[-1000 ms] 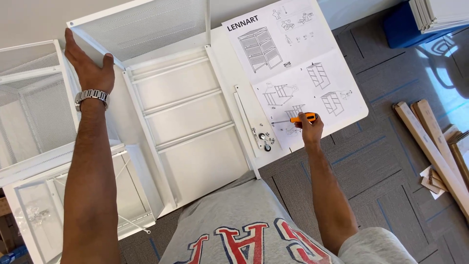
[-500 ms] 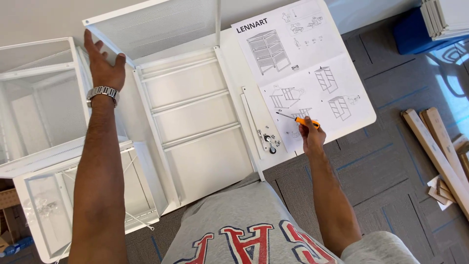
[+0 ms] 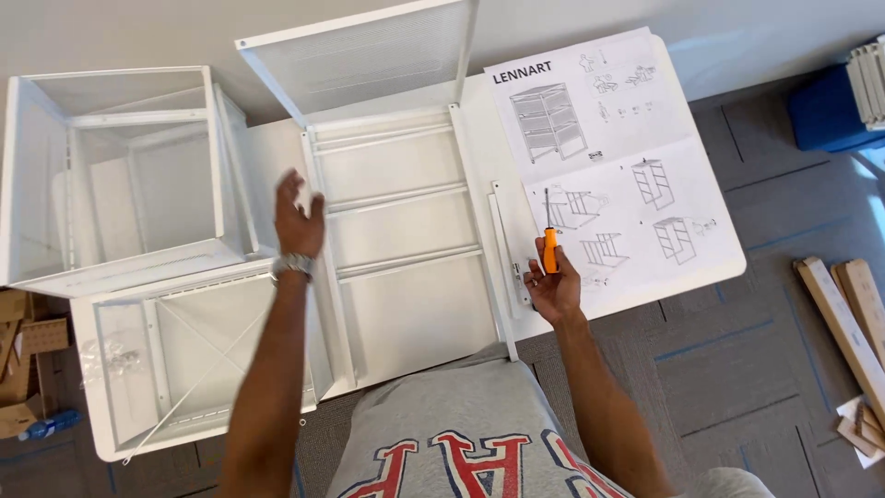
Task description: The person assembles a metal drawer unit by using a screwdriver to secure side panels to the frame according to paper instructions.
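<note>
Nearest to the camera is the person's grey shirt [image 3: 470, 433], and both arms go forward from it. The right hand [image 3: 553, 288] is closed around the orange handle of a screwdriver [image 3: 548, 242]; the tool is upright in the view, its long axis points away from the body, and the thin shaft lies over the instruction sheet [image 3: 618, 175]. The left hand [image 3: 297, 219] is open, with fingers spread, and holds nothing (it is above the left rail of the frame, and I cannot tell if it touches it). The white metal frame [image 3: 406, 249] lies flat between the two hands, with its long side going away from the person, so the left hand is the nearer one to it. Further left stands a white mesh drawer [image 3: 120, 175], and beyond the frame a mesh panel [image 3: 369, 55] leans up.
</note>
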